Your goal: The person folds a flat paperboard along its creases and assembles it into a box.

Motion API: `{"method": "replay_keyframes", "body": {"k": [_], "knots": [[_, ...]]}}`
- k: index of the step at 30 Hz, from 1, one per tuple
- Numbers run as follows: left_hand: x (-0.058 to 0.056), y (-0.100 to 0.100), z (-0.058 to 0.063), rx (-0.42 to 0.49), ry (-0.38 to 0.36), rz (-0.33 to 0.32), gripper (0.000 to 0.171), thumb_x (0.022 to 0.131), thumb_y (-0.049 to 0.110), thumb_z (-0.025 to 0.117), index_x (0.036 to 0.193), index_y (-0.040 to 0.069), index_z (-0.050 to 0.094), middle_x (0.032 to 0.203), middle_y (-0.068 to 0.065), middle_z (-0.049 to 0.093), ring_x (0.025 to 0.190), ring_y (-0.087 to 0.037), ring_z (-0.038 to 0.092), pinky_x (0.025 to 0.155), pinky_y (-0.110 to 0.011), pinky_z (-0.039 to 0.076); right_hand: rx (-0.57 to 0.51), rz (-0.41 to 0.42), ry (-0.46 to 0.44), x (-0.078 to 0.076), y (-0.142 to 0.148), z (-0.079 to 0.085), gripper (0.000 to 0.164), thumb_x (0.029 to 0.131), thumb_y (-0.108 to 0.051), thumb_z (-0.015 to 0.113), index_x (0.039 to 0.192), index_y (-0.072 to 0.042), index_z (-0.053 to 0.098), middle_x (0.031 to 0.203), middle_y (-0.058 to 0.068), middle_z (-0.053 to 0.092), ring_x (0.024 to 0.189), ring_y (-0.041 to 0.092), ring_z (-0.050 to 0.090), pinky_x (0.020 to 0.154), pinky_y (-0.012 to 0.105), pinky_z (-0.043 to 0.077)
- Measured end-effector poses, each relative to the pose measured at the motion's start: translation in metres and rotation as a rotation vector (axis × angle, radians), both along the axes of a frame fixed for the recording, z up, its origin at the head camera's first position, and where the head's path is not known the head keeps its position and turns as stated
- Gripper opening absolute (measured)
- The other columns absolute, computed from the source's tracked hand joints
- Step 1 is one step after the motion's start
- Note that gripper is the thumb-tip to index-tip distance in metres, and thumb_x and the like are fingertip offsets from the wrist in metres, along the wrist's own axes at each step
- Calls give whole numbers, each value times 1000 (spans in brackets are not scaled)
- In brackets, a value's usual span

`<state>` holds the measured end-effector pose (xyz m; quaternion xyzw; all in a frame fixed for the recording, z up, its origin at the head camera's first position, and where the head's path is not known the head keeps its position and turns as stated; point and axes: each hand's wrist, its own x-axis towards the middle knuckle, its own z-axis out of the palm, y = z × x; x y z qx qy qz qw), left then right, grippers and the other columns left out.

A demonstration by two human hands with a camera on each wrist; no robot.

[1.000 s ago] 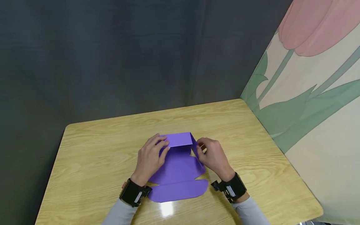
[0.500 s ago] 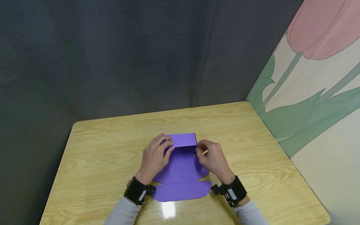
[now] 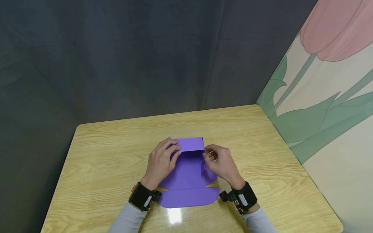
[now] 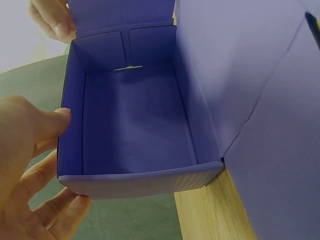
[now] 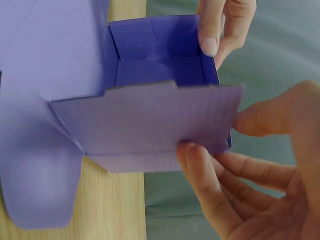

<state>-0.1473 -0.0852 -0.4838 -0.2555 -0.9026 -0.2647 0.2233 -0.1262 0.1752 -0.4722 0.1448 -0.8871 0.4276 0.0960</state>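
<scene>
A purple cardboard box (image 3: 186, 171), partly folded, stands on the table, its broad lid panel lying towards me. My left hand (image 3: 161, 160) grips its left end; in the left wrist view the thumb rests at the wall's rim and other fingers lie against the outside. At the right end, my right hand (image 3: 220, 161) pinches the side flap (image 5: 145, 120), with fingers on its outer face and the thumb at its edge. The left wrist view shows the box's bare inside (image 4: 135, 120), with two short tabs folded at the far end.
The rounded front flap (image 3: 189, 197) of the lid lies near the table's front, between the wrists. The wooden table (image 3: 102, 161) spreads around the box. A dark curtain (image 3: 131, 64) hangs behind, and a tulip-patterned cloth (image 3: 320, 119) hangs at the right.
The right side flap has swung inward from its outward slant, moved by my right hand. The left hand keeps its grip on the box. The head view has shifted slightly.
</scene>
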Motion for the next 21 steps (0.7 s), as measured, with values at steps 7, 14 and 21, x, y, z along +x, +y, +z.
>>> {"method": "replay_keyframes", "body": {"k": [7,14,21], "knots": [[1,1,1,1,4,0,15,100,23,78,111,14,83,129,-5,75,134,-33,65,107,-47,59,-61,69,-86,1,11,-2,31,89,7,69,118,2,74,97,10,76,82,15,76,74,27,66],[1,2,0,19,20,-8,15,99,22,78,110,13,83,128,-5,75,134,-32,65,108,-45,58,-80,128,-75,-1,14,-3,40,83,13,82,120,9,70,100,15,76,85,24,79,77,30,67],[2,4,0,15,13,-6,14,99,21,79,110,14,82,128,-5,75,135,-32,65,111,-43,57,-61,95,-73,-5,12,-7,46,79,-1,94,116,2,69,116,19,74,105,38,77,79,38,68]]}}
